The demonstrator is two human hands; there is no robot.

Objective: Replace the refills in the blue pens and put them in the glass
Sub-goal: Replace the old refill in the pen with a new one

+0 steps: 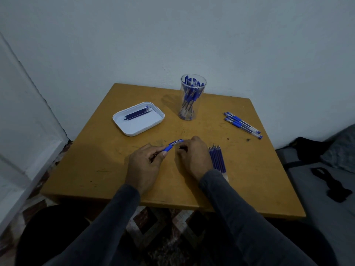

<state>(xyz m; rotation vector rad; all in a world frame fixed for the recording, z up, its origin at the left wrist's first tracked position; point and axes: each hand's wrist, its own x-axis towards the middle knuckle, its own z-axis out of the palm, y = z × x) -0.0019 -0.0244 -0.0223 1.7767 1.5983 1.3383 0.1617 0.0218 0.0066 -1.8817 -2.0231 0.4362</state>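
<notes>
Wooden table (107,169) by white wall | left hand (143,166) pinches blue pen (170,146) | right hand (193,157) curled at its tip (grip unclear) | glass (193,99) holds pens

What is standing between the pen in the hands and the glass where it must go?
Nothing visible. The pen, held by the left hand and right hand, has only bare table between it and the glass. The tray lies off to the left.
</notes>
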